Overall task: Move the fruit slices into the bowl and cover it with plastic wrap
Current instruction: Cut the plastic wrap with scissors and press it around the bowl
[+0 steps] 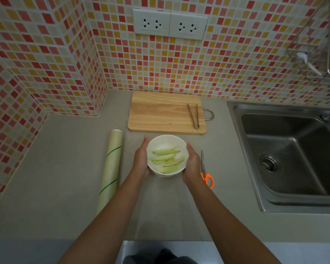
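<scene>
Fingers of both hands lie straight and close together, flat against the outside of the white bowl (167,143); the left hand (141,159) cups its left wall and the right hand (192,164) its right wall, palms facing each other with the bowl between them. Neither hand curls over the rim, and the fingertips point away from the person. Whether the bowl rests on the counter or is lifted just off it cannot be told.

Inside the bowl lie the fruit slices (167,159), pale green and long, piled loosely across the lower half of the bowl's inside. A faint sheen over the bowl's mouth may be film, but this cannot be told for sure.

Left of the bowl, well apart from it, the roll of plastic wrap (111,168) lies on the grey counter (65,178), its length running away from the person. Just behind the bowl sits the wooden cutting board (160,115), with metal tongs (193,119) lying on its right end. Right of the bowl, just beyond the right hand, lie scissors (205,172) with orange handles, their blades pointing away from the person. Farther right of the bowl is the steel sink (284,149). Behind the board rises a tiled wall (179,73) carrying two socket plates (170,23).
</scene>
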Demonstrator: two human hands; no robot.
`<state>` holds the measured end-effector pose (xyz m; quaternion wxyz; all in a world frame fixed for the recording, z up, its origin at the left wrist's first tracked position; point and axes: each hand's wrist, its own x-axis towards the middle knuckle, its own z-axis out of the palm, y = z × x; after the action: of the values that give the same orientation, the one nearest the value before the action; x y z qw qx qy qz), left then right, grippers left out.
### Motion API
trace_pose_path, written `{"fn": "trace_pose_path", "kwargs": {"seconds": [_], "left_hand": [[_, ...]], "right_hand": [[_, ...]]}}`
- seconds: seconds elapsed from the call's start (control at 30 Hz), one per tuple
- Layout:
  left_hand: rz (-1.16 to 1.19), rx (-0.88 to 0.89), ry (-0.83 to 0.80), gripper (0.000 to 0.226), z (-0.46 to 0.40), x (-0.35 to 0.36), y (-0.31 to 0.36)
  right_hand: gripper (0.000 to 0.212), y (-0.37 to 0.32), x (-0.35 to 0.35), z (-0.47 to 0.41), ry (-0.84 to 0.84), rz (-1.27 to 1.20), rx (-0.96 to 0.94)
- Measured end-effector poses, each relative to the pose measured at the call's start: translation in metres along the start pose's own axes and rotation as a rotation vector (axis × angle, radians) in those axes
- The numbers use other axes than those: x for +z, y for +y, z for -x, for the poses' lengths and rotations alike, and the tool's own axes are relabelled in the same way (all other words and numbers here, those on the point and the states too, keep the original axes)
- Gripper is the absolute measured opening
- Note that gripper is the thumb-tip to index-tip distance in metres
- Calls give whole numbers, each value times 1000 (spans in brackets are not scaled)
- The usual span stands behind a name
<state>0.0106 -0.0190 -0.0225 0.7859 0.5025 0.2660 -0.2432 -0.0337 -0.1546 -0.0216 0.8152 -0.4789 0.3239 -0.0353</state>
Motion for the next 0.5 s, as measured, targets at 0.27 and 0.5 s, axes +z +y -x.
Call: {"fn": "trace_pose_path", "kwargs": {"seconds": [0.27,0.5], "left_hand": [[184,158,152,62,20,16,-29],[23,138,112,49,5,10,-7]], "right_hand": [[36,5,7,-2,74,-43,-39],[58,-12,-4,0,-148,-55,37]]}}
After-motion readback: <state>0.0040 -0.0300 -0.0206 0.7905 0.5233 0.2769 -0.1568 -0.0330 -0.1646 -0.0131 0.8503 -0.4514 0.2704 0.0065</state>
